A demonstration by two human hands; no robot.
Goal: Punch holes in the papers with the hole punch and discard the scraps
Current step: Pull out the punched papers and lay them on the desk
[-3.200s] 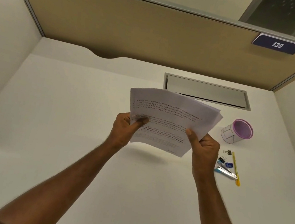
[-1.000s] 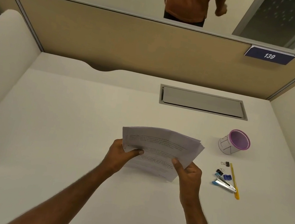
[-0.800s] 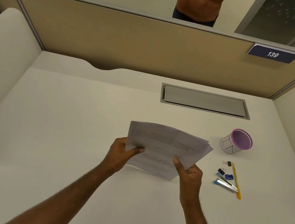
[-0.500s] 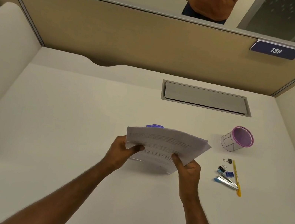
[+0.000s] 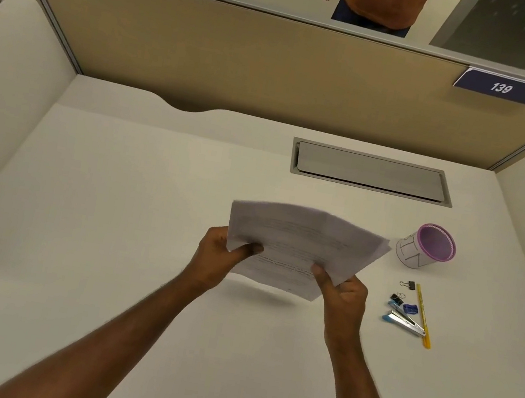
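A person's left hand (image 5: 221, 258) and right hand (image 5: 340, 293) lift a loose sheaf of papers (image 5: 299, 243) off the white worktop (image 5: 113, 208), fingers pinched shut on its near corners, probably to square it; no hole punch is identifiable.

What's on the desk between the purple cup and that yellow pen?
In the head view, one small black binder clip lies between the purple cup and the yellow pen, close beside the pen's far tip. Otherwise the white desk is bare there.
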